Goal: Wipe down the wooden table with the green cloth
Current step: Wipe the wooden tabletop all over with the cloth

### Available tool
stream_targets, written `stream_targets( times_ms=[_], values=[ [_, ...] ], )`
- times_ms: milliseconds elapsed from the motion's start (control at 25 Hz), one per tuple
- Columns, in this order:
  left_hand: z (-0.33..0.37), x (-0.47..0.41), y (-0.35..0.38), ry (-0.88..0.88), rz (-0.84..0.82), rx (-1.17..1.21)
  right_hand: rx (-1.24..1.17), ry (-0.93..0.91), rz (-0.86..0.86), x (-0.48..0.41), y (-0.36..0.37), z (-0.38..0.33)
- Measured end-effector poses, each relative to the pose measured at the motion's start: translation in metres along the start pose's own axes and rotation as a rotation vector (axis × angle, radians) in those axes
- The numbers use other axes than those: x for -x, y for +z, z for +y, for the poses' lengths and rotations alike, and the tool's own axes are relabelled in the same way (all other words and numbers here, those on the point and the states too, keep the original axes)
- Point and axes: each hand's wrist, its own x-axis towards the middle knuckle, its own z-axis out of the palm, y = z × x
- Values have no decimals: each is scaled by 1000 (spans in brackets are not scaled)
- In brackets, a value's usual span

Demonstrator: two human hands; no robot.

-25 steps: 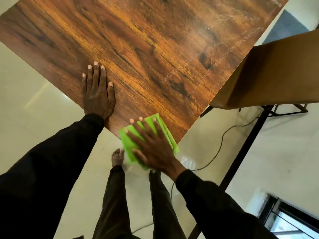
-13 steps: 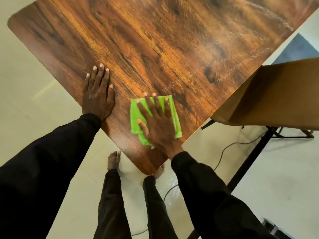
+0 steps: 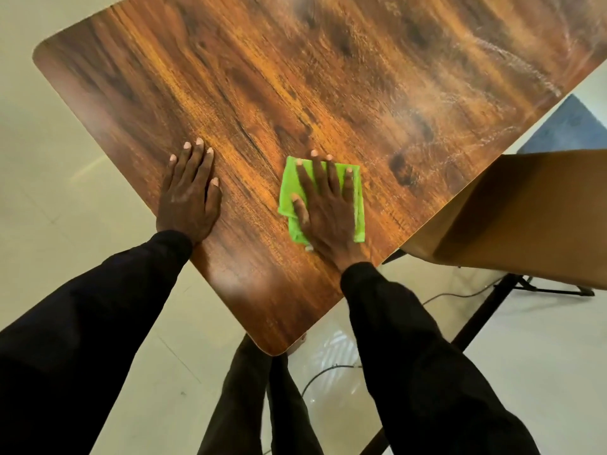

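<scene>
The wooden table (image 3: 328, 77) fills the upper view, with one rounded corner pointing towards me. A folded green cloth (image 3: 287, 192) lies on it near the right edge. My right hand (image 3: 325, 208) presses flat on the cloth with fingers spread, covering most of it. My left hand (image 3: 189, 198) rests flat and empty on the bare wood near the left edge, apart from the cloth. Faint whitish smears (image 3: 512, 60) show on the far right of the tabletop.
A lighter brown panel (image 3: 525, 211) on a black metal frame (image 3: 483, 310) stands close against the table's right edge. A cable (image 3: 453, 295) runs over the pale tiled floor. A blue mat (image 3: 568, 129) lies beyond. My legs stand under the near corner.
My right hand has slid the green cloth from the table's near corner further in, away from me. My left hand has stayed planted on the wood.
</scene>
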Motion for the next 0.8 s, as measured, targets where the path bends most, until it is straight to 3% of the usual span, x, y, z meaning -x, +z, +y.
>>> stream_targets(
  times_ms=[120,200,280,360,480,600,720,800],
  values=[
    [2,0,0,5,12,-6,-16,-322,-48,36,9,-1],
    [1,-2,0,-1,8,-2,1,-411,-77,71,8,22],
    [1,-2,1,-1,5,-12,25,-288,-61,75,2,52],
    [1,-3,2,-9,2,-22,31,-46,-32,45,-4,65],
    [2,-3,2,-4,-9,-25,26,163,0,-21,-11,44],
    [3,-5,0,-8,-4,-22,7,-26,-26,-47,-8,16],
    [4,-4,-1,-6,-8,-24,-5,-352,-62,-5,1,24],
    [4,-6,-2,-16,-20,-24,3,-441,-85,31,3,48]
  ],
)
